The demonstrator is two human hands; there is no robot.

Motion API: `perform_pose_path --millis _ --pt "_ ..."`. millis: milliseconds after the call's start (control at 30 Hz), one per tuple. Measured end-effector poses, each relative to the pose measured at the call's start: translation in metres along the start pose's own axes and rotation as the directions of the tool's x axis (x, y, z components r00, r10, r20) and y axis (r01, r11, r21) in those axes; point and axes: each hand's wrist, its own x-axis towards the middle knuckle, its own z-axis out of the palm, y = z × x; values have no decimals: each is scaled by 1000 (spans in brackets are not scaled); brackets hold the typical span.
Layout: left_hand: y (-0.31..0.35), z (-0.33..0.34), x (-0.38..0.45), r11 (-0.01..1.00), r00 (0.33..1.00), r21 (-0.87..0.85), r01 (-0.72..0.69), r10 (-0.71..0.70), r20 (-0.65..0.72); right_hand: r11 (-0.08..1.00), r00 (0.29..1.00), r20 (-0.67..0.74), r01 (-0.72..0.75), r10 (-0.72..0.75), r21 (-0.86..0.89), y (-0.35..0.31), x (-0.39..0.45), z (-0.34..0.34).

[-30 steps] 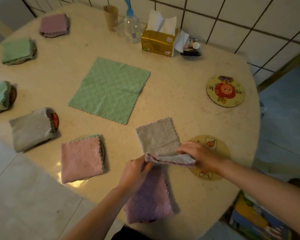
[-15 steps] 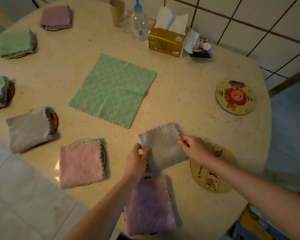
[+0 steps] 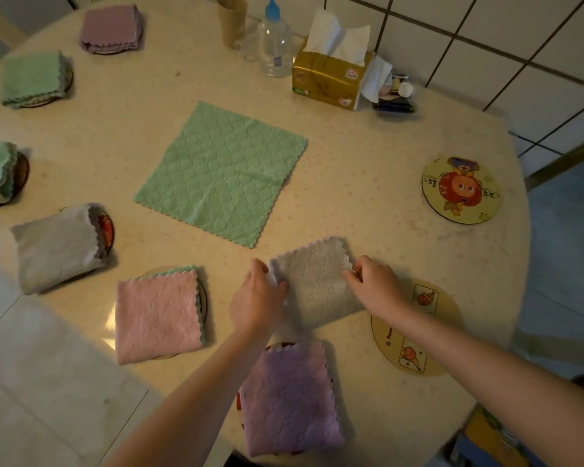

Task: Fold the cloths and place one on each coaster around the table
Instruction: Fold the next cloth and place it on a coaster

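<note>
Since that folded grey cloth point(image 3: 317, 281) is light and floppy, pinching its side edges makes sense: left hand point(image 3: 257, 298) and right hand point(image 3: 375, 284) each nip one, cloth flat on the table point(image 3: 368, 156). Empty yellow coaster point(image 3: 415, 328) sits just beside; I'd guess nothing blocks it. Unfolded green cloth point(image 3: 221, 173) waits behind.

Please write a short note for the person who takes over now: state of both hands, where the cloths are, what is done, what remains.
Left hand and right hand: each has a grip on one side of the folded grey cloth, which lies on the table.
Done: six folded cloths lie on coasters along the left and near edge.
Left: the near yellow coaster and the far cartoon coaster are bare; the green cloth is unfolded.
</note>
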Motion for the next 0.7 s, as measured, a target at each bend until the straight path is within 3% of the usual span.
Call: perform_pose_path --millis 67,133,200,367,600,700 --pt "-1 -3 9 964 973 141 -225 229 -8 1000 1000 -2 10 -10 -12 0 -3 1" --pt "2 -6 20 864 898 251 -436 436 56 998 1000 3 19 -19 -62 -1 -6 2" --pt "5 -7 28 787 846 315 -530 515 136 994 1000 -12 10 -12 -112 -3 -9 4" --pt "15 -10 40 826 876 292 -483 450 175 972 984 15 -172 177 -159 -6 -12 0" --pt "32 -18 55 940 938 170 -296 252 237 974 971 136 -176 196 -144 -11 -16 -2" --pt "29 -20 56 935 930 156 -319 277 243 976 965 159 -191 207 -108 -13 -14 0"
